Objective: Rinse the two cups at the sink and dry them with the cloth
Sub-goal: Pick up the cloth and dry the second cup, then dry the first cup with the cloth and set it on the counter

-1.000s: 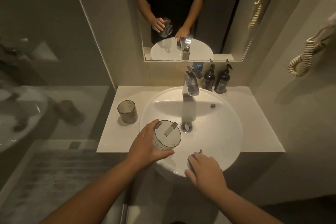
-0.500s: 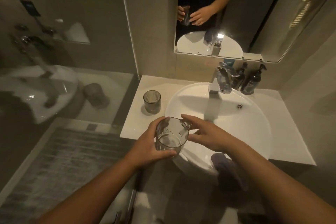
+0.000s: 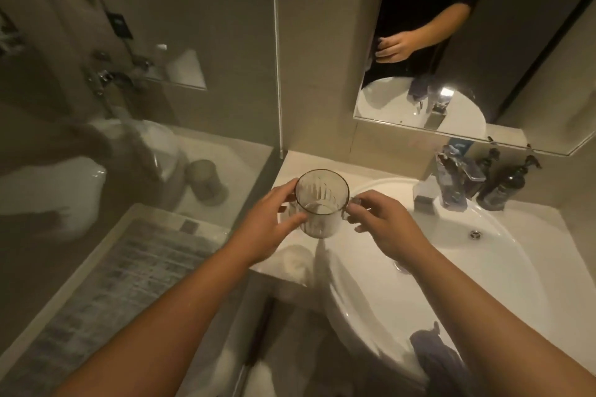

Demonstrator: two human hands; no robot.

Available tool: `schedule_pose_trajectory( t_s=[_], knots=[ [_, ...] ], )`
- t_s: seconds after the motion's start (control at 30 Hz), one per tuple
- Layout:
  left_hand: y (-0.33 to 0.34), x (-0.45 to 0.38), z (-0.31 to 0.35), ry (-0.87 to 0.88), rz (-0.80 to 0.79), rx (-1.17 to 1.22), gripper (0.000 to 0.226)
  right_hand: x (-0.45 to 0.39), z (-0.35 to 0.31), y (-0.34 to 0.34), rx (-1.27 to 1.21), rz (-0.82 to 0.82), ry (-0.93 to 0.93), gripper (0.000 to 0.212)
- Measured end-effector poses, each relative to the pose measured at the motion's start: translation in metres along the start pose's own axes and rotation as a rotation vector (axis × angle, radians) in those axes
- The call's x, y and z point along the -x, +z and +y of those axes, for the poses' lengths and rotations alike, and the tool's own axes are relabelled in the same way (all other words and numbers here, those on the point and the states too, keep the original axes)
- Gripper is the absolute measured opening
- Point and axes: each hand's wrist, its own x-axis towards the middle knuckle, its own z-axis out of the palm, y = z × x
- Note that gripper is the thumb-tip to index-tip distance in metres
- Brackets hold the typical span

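A clear ribbed glass cup (image 3: 322, 203) is held upright above the counter's left end, looking empty. My left hand (image 3: 267, 226) grips its left side. My right hand (image 3: 383, 219) has its thumb and fingertips curled against the cup's right wall. The second cup is mostly hidden behind the held cup and my left fingers; its reflection (image 3: 203, 182) shows in the shower glass. A dark grey cloth (image 3: 435, 358) hangs over the front rim of the white sink (image 3: 503, 271), under my right forearm.
The chrome faucet (image 3: 425, 198) stands at the basin's back with no water running. Two dark pump bottles (image 3: 503, 184) and a packet stand behind it below the mirror (image 3: 451, 42). A glass shower panel (image 3: 277, 48) borders the white counter (image 3: 290, 164) on the left.
The cup has moved left, from over the basin's front to above the counter. My right hand left the sink rim and came to the cup's right side. The view has swung left.
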Motion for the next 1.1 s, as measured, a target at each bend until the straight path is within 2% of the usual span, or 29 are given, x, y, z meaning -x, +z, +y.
schedule_pose_trajectory(
  t_s=[0.17, 0.27, 0.43, 0.57, 0.8, 0.93, 1.0, 1.1],
  knots=[
    [0.007, -0.095, -0.01, -0.069, 0.025, 0.083, 0.046, -0.084, 0.019, -0.004, 0.01, 0.118, 0.051, 0.018],
    [0.015, -0.151, -0.033, -0.198, 0.003, 0.055, 0.051, -0.146, 0.047, -0.003, 0.042, 0.106, 0.097, 0.027],
    [0.034, -0.211, -0.071, -0.355, -0.03, -0.006, 0.053, -0.228, 0.096, 0.002, 0.116, 0.032, 0.158, 0.014],
    [0.048, -0.24, -0.091, -0.419, -0.033, -0.06, 0.045, -0.266, 0.124, 0.011, 0.103, -0.012, 0.224, 0.017],
    [0.058, -0.26, -0.116, -0.465, -0.076, -0.128, 0.049, -0.289, 0.146, 0.024, 0.085, 0.008, 0.281, 0.02],
    [0.049, -0.251, -0.116, -0.536, -0.118, -0.1, 0.064, -0.278, 0.136, 0.024, 0.113, 0.057, 0.31, 0.046],
    [0.04, -0.23, -0.114, -0.546, -0.088, -0.075, 0.063, -0.264, 0.128, 0.02, 0.165, 0.094, 0.328, 0.055],
    [0.028, -0.185, -0.108, -0.555, 0.032, 0.037, 0.047, -0.234, 0.112, 0.01, 0.23, 0.176, 0.264, 0.047]
  ],
)
